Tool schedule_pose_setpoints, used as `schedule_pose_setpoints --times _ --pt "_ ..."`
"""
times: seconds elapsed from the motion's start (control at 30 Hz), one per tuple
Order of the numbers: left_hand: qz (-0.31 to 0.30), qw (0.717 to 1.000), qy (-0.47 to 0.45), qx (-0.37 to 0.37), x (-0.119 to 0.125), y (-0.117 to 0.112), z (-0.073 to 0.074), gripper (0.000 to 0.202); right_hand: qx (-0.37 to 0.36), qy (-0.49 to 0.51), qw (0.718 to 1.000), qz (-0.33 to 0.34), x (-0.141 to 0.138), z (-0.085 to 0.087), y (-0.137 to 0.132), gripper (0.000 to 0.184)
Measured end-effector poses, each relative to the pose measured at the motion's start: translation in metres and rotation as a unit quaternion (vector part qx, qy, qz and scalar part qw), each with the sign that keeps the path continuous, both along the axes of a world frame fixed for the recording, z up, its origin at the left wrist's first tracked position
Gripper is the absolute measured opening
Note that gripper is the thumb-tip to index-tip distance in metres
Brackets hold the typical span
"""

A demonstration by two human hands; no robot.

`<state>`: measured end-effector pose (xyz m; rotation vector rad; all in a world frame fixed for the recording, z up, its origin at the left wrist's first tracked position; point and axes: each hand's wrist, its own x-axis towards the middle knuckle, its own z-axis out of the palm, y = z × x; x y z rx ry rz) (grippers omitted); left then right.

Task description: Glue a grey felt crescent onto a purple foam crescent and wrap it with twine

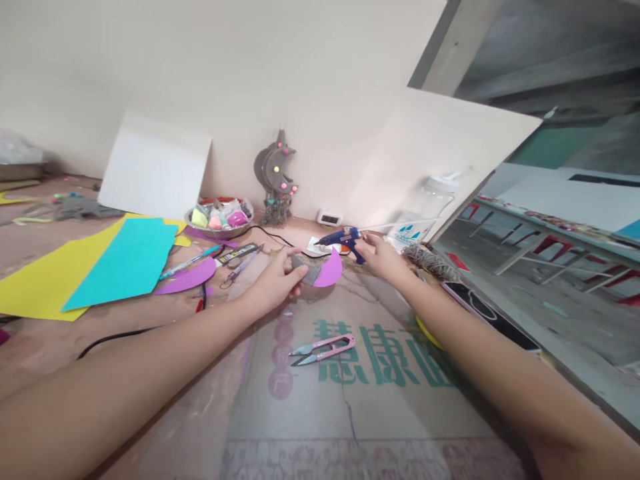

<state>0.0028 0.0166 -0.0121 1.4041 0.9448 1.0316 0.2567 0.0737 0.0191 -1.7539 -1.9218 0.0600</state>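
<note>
My left hand (281, 283) pinches a purple paper crescent (330, 269), whose left part is covered in grey yarn. At the back of the table my right hand (383, 257) has its fingers closed on a blue hot glue gun (345, 237), its nozzle pointing left. Just beneath the gun lies a small white sheet (319, 246). Pink-handled thread snips (324, 349) lie on the plastic-covered tabletop, nearer to me than both hands. Against the wall hangs a grey crescent ornament (276, 172) with coloured pompoms.
Yellow paper (45, 283), turquoise paper (123, 267) and pens (193, 261) lie to the left. A metal bowl (220, 233) holds pompoms and bags. On the right are a plastic jug (433, 203), a grey yarn bundle (431, 262) and a phone (487, 313). A black cord (117, 339) crosses the left side.
</note>
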Motion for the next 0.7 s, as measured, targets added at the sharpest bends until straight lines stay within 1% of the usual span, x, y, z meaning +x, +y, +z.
schedule_pose_setpoints --times 0.07,0.13,0.17,0.2,0.23,0.3,0.37,0.43,0.47,0.57,0.6,0.7 --pt "0.021 1.0 -0.021 -0.001 0.0 0.0 0.0 0.061 0.025 -0.002 1.0 0.009 0.0 0.001 -0.015 0.039" --pt "0.033 0.999 -0.038 0.009 0.0 -0.001 0.0 0.066 0.042 -0.006 0.998 0.041 -0.005 0.001 -0.033 0.04" --pt "0.038 0.999 -0.037 0.007 0.0 -0.001 0.0 0.066 0.033 -0.006 0.998 0.061 -0.011 0.0 -0.042 0.043" --pt "0.043 0.998 -0.036 0.009 -0.001 -0.001 0.001 0.065 0.008 0.006 0.996 0.091 -0.017 -0.001 -0.051 0.044" --pt "0.046 0.998 -0.033 0.009 -0.001 -0.002 0.002 0.063 -0.022 0.025 0.99 0.137 -0.024 -0.003 -0.059 0.044" --pt "0.053 0.998 -0.022 0.011 -0.001 -0.003 0.003 0.053 -0.057 0.051 0.977 0.199 -0.039 -0.008 -0.072 0.041" --pt "0.047 0.999 -0.009 0.021 0.0 -0.004 0.003 0.037 -0.075 0.061 0.967 0.234 -0.052 -0.014 -0.081 0.042" --pt "0.024 0.999 0.004 0.034 0.0 -0.005 0.002 0.022 -0.092 0.074 0.955 0.272 -0.06 -0.021 -0.085 0.043" --pt "0.01 0.999 0.01 0.041 0.001 -0.006 0.001 0.018 -0.105 0.085 0.949 0.286 -0.063 -0.023 -0.086 0.04" --pt "-0.017 0.998 0.038 0.056 0.001 -0.006 -0.001 0.016 -0.14 0.127 0.935 0.301 -0.065 -0.027 -0.09 0.021" --pt "-0.021 0.997 0.045 0.06 0.001 -0.007 -0.002 0.017 -0.141 0.143 0.933 0.298 -0.065 -0.027 -0.091 0.02" --pt "-0.024 0.995 0.077 0.066 0.001 -0.007 -0.002 0.02 -0.122 0.168 0.936 0.285 -0.062 -0.024 -0.095 0.025"
